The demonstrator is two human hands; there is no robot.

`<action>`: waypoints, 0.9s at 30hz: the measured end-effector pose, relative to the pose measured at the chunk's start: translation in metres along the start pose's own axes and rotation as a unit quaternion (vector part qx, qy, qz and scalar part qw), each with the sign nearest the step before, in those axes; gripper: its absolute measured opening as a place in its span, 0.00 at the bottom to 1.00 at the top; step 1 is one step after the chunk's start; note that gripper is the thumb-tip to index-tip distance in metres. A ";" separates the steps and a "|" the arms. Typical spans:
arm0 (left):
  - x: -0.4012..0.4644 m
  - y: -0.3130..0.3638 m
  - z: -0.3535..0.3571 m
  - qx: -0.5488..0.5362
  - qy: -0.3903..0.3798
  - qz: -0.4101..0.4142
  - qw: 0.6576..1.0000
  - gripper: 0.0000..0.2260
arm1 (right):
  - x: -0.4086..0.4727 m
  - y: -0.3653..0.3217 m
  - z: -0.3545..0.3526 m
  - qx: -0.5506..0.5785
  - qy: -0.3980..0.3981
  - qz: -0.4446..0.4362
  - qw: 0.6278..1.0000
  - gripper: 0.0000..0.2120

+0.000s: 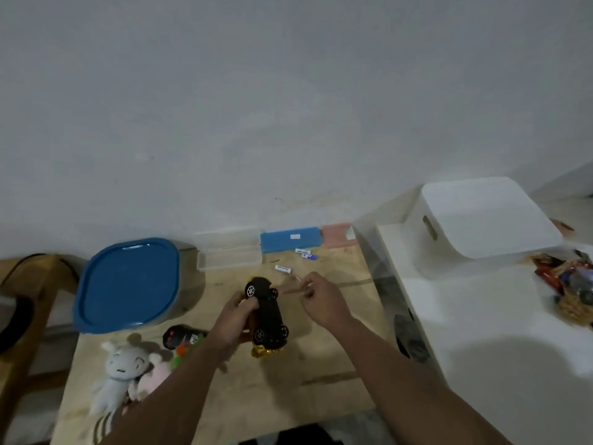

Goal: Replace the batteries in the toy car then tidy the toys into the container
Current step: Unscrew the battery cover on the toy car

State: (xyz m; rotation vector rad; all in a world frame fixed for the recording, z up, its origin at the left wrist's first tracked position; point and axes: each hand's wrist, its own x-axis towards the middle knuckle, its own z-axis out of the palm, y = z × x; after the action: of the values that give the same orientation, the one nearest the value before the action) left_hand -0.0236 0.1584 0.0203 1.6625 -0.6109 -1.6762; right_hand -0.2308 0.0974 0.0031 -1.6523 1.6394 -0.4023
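The toy car (269, 313) is turned upside down, black underside and wheels up, gold body below, on the wooden table (288, 380). My left hand (236, 319) grips its left side. My right hand (321, 300) hovers just right of the car's far end, fingers pinched on a small thin object (296, 278) that is too blurred to identify. One white battery (283, 269) lies just beyond the car. Two more batteries (306, 253) lie farther back near the blue case. The container with a blue lid (128, 284) stands at the left.
A clear case (228, 253), a blue case (290, 239) and a pink case (338, 234) line the wall. Plush toys (128, 374) and a black remote (179, 337) lie at the front left. A white bin (484, 216) and snack packets (568, 281) sit on the white surface at the right.
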 end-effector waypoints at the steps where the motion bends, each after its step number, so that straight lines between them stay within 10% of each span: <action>1: 0.004 -0.002 0.002 -0.008 0.012 -0.007 1.000 0.09 | 0.009 0.011 0.004 -0.045 -0.018 0.012 0.999 0.10; 10: 0.013 -0.029 0.000 -0.057 0.067 -0.029 0.996 0.10 | 0.040 0.057 0.037 -0.322 -0.116 -0.015 0.940 0.28; 20: -0.016 -0.001 -0.016 -0.086 0.098 0.002 0.991 0.11 | 0.025 0.043 0.013 -0.022 -0.039 0.088 0.995 0.16; 27: -0.043 0.053 -0.028 -0.145 0.088 0.057 0.984 0.20 | 0.019 -0.047 -0.024 0.156 -0.029 0.010 0.987 0.10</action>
State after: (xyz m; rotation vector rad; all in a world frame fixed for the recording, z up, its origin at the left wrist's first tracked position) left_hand 0.0090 0.1597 0.0866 1.5156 -0.3496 -1.4408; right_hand -0.2119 0.0667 0.0461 -1.3996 1.4651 -0.5647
